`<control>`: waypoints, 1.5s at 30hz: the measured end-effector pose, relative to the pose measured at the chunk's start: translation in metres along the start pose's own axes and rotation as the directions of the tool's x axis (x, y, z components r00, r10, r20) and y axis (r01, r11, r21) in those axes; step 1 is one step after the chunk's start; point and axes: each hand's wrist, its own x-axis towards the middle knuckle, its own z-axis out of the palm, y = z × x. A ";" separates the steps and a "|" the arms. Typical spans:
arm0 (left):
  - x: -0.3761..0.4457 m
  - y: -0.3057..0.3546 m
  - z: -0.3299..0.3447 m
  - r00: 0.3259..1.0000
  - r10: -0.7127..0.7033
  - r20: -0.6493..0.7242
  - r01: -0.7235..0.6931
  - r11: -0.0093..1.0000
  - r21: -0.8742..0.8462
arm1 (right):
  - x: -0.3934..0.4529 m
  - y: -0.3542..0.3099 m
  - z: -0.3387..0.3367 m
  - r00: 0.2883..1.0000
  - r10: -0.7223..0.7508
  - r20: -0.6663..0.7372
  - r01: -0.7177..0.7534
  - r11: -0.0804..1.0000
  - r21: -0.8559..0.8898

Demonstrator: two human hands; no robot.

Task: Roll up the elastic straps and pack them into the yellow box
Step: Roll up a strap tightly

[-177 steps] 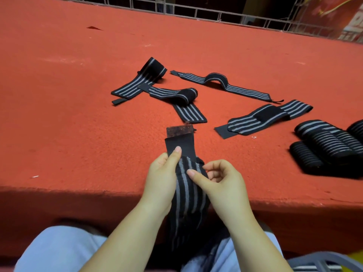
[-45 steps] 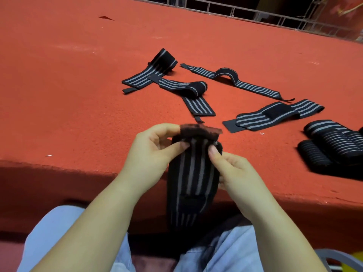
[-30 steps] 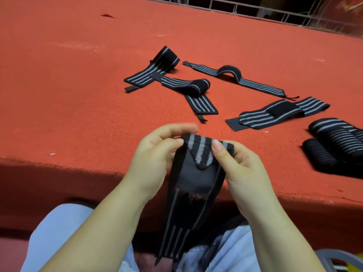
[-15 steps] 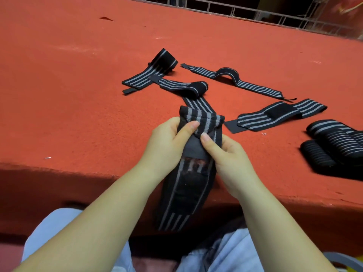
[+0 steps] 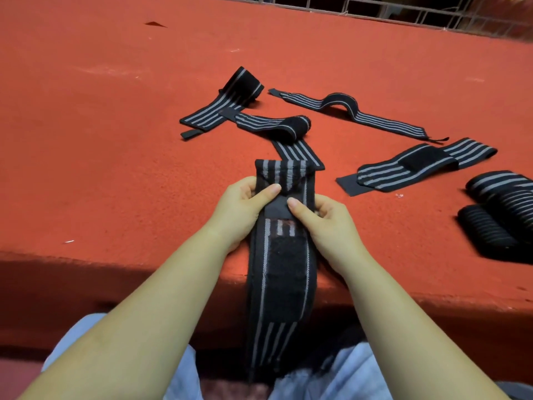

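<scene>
Item: elastic strap (image 5: 284, 264), draped over the table's (image 5: 115, 168) near edge so its tail hangs free. Our left hand (image 5: 245, 206) and right hand (image 5: 320, 220) pinch its folded top, starting the roll.

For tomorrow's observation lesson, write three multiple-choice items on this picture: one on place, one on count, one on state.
1. Where are the rolled straps?
A. far right of the red surface
B. far left
C. on the person's lap

2. How many unrolled straps lie loose on the surface?
A. two
B. four
C. seven

3. What state is the held strap in?
A. fully rolled
B. top end folded over, the rest hanging
C. lying flat, untouched

Key: 1 A, the rolled straps sit at the right edge. 2 B, four lie beyond the hands. 3 B, left hand and right hand pinch the held strap below its fold.
</scene>
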 end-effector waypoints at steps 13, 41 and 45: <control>-0.005 0.000 0.003 0.996 0.081 0.026 -0.084 0.984 0.155 | -0.004 0.004 -0.002 1.000 -0.003 -0.021 0.005 0.997 0.081; -0.005 0.011 -0.002 0.997 -0.041 0.067 0.042 0.999 -0.010 | -0.002 -0.002 -0.009 0.995 0.099 -0.024 -0.089 0.962 0.259; 0.000 0.012 -0.004 0.979 -0.123 0.163 0.146 0.980 -0.139 | -0.003 -0.001 -0.008 0.986 0.063 -0.155 -0.004 0.935 0.353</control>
